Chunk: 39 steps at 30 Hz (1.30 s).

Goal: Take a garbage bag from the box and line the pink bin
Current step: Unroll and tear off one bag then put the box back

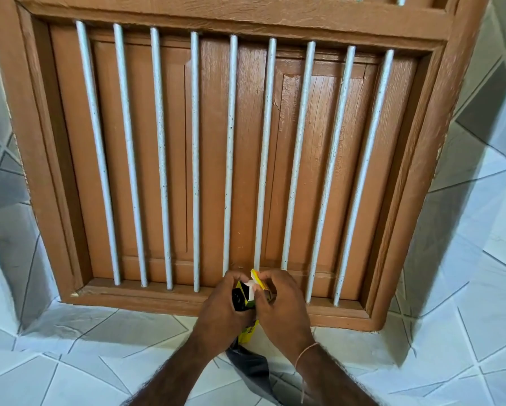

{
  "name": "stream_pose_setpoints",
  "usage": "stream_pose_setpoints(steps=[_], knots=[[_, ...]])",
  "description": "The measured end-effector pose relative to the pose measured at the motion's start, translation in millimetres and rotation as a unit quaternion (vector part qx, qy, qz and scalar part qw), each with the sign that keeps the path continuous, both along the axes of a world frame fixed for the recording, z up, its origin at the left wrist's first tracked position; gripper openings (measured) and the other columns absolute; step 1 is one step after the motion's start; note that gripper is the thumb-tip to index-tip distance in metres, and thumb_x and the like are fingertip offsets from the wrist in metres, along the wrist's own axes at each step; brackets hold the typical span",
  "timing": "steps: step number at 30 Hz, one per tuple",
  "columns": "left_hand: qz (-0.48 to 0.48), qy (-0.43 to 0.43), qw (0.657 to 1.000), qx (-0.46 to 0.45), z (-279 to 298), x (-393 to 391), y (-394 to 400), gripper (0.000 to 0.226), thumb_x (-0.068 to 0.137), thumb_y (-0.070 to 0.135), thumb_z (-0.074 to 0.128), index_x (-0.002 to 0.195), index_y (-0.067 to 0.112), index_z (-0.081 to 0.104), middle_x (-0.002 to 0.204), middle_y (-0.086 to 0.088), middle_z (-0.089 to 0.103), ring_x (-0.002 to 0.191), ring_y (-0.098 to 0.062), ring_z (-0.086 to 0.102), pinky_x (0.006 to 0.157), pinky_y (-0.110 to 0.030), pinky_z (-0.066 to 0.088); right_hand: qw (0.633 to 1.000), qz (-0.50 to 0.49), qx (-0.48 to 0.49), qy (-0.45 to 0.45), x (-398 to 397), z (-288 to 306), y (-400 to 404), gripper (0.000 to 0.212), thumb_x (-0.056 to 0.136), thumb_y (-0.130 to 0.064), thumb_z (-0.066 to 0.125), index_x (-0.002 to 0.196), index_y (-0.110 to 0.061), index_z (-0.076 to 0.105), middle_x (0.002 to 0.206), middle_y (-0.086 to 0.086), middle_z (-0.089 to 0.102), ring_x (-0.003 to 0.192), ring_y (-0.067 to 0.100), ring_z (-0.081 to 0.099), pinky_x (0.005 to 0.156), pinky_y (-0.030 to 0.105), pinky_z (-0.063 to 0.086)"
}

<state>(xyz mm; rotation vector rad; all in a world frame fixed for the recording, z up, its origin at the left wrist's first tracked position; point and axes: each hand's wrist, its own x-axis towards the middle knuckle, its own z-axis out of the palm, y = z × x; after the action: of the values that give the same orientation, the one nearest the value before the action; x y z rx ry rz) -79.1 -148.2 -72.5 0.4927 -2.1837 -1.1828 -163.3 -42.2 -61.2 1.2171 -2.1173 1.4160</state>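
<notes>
Box (247, 294) of garbage bags is gripped by left hand (222, 312) and right hand (281, 309), before a barred wooden window (234, 148).

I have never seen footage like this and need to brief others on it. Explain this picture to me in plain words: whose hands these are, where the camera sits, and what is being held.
There is no machine here. A person wears a camera on the head, looking forward and down, so you see their own two bare arms reaching out from the bottom edge.

The left hand and the right hand together hold a small yellow and black box. Its flap is lifted at the top, pinched by the right hand. Something dark, perhaps a bag, hangs below the hands; I cannot tell for sure.

Behind the hands is a brown wooden window frame with pale upright bars and closed shutters. Around it are pale tiled walls. No pink bin is in view.
</notes>
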Motion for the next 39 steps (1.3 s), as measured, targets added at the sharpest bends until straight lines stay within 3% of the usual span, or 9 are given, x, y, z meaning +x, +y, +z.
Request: stream_pose_setpoints(steps=[3, 9, 13, 15, 19, 24, 32, 37, 39], knots=[[0.002, -0.001, 1.0, 0.007, 0, 1, 1, 0.053, 0.068, 0.022, 0.085, 0.103, 0.039, 0.049, 0.096, 0.013, 0.068, 0.086, -0.003, 0.065, 0.06, -0.011, 0.048, 1.0, -0.023, 0.013, 0.01, 5, -2, -4, 0.019, 0.088, -0.03, 0.063, 0.107, -0.026, 0.059, 0.099, -0.014, 0.056, 0.093, 0.001, 0.052, 0.078, 0.009, 0.041], [-0.002, 0.011, 1.0, 0.028, 4, 5, -1, 0.054, 0.067, 0.021, 0.086, 0.105, 0.037, 0.051, 0.092, 0.015, 0.069, 0.081, 0.009, 0.063, 0.06, -0.009, 0.047, 0.998, -0.018, 0.054, 0.001, 12, 1, -6, 0.029, 0.09, -0.03, 0.062, 0.117, -0.028, 0.054, 0.109, -0.012, 0.058, 0.101, 0.005, 0.053, 0.087, 0.02, 0.049], [-0.001, 0.012, 0.999, 0.033, -2, 6, -6, 0.06, 0.066, 0.016, 0.085, 0.106, 0.043, 0.05, 0.096, 0.014, 0.07, 0.084, -0.001, 0.067, 0.071, -0.024, 0.058, 0.983, 0.012, -0.033, -0.181, 11, 4, -15, 0.033, 0.08, -0.011, 0.074, 0.102, -0.029, 0.058, 0.1, -0.009, 0.062, 0.097, 0.008, 0.06, 0.083, 0.021, 0.053], [0.0, 0.016, 1.0, 0.023, -3, 6, -7, 0.061, 0.064, 0.017, 0.085, 0.107, 0.043, 0.05, 0.097, 0.015, 0.07, 0.086, -0.002, 0.067, 0.074, -0.024, 0.057, 0.972, 0.009, -0.065, -0.225, 7, 4, -20, 0.031, 0.076, -0.003, 0.074, 0.088, -0.028, 0.061, 0.091, -0.005, 0.065, 0.09, 0.014, 0.063, 0.077, 0.023, 0.055], [-0.002, 0.027, 0.999, 0.035, -4, 7, -9, 0.06, 0.067, 0.017, 0.086, 0.109, 0.042, 0.051, 0.101, 0.017, 0.07, 0.093, 0.001, 0.066, 0.07, -0.014, 0.054, 0.989, 0.024, -0.029, -0.145, 10, 2, -17, 0.027, 0.077, -0.01, 0.071, 0.085, -0.034, 0.063, 0.092, -0.012, 0.062, 0.092, 0.001, 0.058, 0.073, 0.007, 0.047], [-0.002, 0.028, 0.999, 0.045, -3, 6, -7, 0.07, 0.066, 0.024, 0.088, 0.115, 0.044, 0.042, 0.103, 0.024, 0.065, 0.095, 0.004, 0.064, 0.071, -0.01, 0.053, 0.995, -0.004, -0.036, -0.094, 14, -4, -21, 0.016, 0.084, -0.039, 0.068, 0.093, -0.027, 0.062, 0.092, -0.014, 0.057, 0.091, 0.003, 0.055, 0.075, 0.013, 0.045], [0.008, 0.033, 0.999, 0.029, -3, 1, -2, 0.075, 0.069, 0.028, 0.086, 0.122, 0.043, 0.036, 0.112, 0.019, 0.063, 0.1, -0.004, 0.064, 0.073, -0.004, 0.049, 0.997, -0.077, 0.012, -0.016, 15, -9, -25, 0.017, 0.089, -0.032, 0.061, 0.105, -0.027, 0.06, 0.105, -0.009, 0.057, 0.1, 0.009, 0.053, 0.087, 0.021, 0.048], [0.017, 0.024, 0.999, 0.013, -4, 0, -4, 0.074, 0.072, 0.026, 0.084, 0.126, 0.041, 0.036, 0.11, 0.019, 0.063, 0.097, -0.002, 0.063, 0.071, -0.004, 0.048, 0.997, -0.046, 0.031, -0.049, 14, -9, -25, 0.015, 0.091, -0.032, 0.059, 0.105, -0.03, 0.057, 0.113, -0.009, 0.052, 0.109, 0.007, 0.048, 0.079, 0.002, 0.036], [0.018, 0.021, 1.0, 0.009, -5, 0, -4, 0.074, 0.074, 0.022, 0.082, 0.13, 0.037, 0.037, 0.112, 0.017, 0.063, 0.098, -0.004, 0.063, 0.072, -0.006, 0.049, 0.998, -0.045, 0.044, -0.028, 14, -12, -24, 0.02, 0.092, -0.036, 0.056, 0.112, -0.03, 0.056, 0.117, -0.009, 0.051, 0.11, 0.007, 0.047, 0.082, 0.002, 0.034]])
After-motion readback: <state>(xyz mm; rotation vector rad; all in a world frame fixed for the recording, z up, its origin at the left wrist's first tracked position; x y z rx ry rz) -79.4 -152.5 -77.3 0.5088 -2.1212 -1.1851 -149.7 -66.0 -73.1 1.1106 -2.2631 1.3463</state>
